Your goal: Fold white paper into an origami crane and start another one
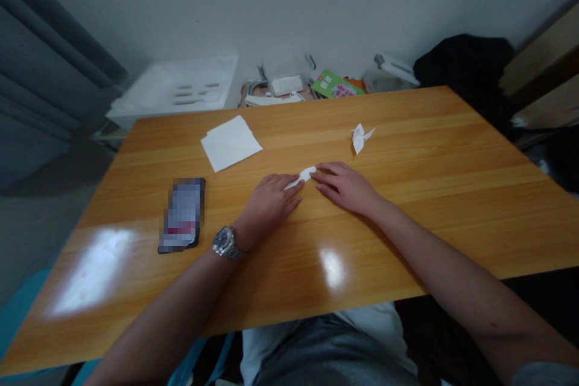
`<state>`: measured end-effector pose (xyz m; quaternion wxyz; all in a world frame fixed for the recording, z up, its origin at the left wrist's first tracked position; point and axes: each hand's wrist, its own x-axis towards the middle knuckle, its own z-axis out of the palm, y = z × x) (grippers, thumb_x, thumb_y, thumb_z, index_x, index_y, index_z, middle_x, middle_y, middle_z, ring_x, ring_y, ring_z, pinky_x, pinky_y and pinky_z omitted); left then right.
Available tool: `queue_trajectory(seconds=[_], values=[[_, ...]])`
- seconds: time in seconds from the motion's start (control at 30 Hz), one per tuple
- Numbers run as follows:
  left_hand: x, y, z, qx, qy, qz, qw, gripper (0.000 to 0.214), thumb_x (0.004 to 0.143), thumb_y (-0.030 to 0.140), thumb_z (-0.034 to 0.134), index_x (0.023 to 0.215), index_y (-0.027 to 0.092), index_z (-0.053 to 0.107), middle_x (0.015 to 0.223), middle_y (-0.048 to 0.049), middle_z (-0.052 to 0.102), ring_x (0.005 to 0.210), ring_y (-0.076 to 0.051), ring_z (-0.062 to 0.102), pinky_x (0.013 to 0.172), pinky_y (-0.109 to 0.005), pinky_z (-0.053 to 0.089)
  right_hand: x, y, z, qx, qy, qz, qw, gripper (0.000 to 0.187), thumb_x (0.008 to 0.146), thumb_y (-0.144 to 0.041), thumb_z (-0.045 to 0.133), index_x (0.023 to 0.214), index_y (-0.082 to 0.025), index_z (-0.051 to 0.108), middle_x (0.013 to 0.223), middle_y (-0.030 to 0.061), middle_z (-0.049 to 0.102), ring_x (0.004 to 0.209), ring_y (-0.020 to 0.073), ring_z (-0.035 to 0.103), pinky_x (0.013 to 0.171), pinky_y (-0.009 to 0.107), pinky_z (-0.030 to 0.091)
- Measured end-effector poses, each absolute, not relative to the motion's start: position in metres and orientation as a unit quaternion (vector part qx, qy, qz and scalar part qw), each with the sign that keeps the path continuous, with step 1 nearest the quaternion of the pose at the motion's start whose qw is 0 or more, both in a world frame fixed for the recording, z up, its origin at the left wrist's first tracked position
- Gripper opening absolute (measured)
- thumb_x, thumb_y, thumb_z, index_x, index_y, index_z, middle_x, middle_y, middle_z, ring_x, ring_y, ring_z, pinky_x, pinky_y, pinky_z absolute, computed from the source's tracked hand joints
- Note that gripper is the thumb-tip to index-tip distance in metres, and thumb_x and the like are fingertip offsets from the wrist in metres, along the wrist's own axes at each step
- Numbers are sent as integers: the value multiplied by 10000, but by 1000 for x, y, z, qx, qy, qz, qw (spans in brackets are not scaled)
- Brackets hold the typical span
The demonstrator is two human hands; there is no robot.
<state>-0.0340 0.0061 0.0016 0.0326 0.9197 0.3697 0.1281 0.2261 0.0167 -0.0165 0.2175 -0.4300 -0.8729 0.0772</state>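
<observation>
Our left hand (pixel 266 202) lay across one end of a narrow folded strip of white paper (pixel 306 175) near the middle of the table (pixel 429 163). That grip was unclosed, fingers outstretched and thumb apart, seemingly pressing the paper down. Our right hand (pixel 346 187), fingers slightly bent and spread, met the strip's other end; whether that grip pinched it, we could not tell. We judged the strip only partway folded, its covered stretch hidden from us, with creasing left to do. One origami crane (pixel 359 140) sat beyond our right hand, finished by its look, while a few white sheets (pixel 231 143) lay flat and unfolded beyond our left. A smartphone (pixel 184 211), its screen pixelated, rested left of our watch (pixel 224 242). Glare spots shone on the wood-grained tabletop. Past its far edge we saw a white plastic tub (pixel 230 84), a green booklet (pixel 335 84) and a dark heap of fabric (pixel 465 66) by a pale wall (pixel 280 0), with a grey curtain (pixel 40 60) hanging at left.
</observation>
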Motion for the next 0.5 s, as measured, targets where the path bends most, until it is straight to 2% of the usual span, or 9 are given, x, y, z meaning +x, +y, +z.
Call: queue_trajectory(seconds=[0.37, 0.5], values=[[-32, 4, 2, 917, 381, 114, 25, 397, 1026, 335, 549, 1387, 190, 627, 1434, -117, 625, 1275, -304, 597, 1094, -477, 452, 224, 16, -16, -438, -870, 68, 218, 358, 1024, -315, 561, 1318, -183, 717, 1384, 166, 653, 1262, 304, 607, 1091, 496, 503], [-32, 3, 3, 916, 386, 105, 28, 405, 1039, 339, 519, 1409, 204, 612, 1455, -100, 612, 1289, -288, 589, 1105, -463, 446, 223, 16, -16, -444, -866, 66, 220, 351, 1035, -324, 539, 1304, -194, 724, 1374, 154, 662, 1259, 289, 611, 1085, 480, 509]])
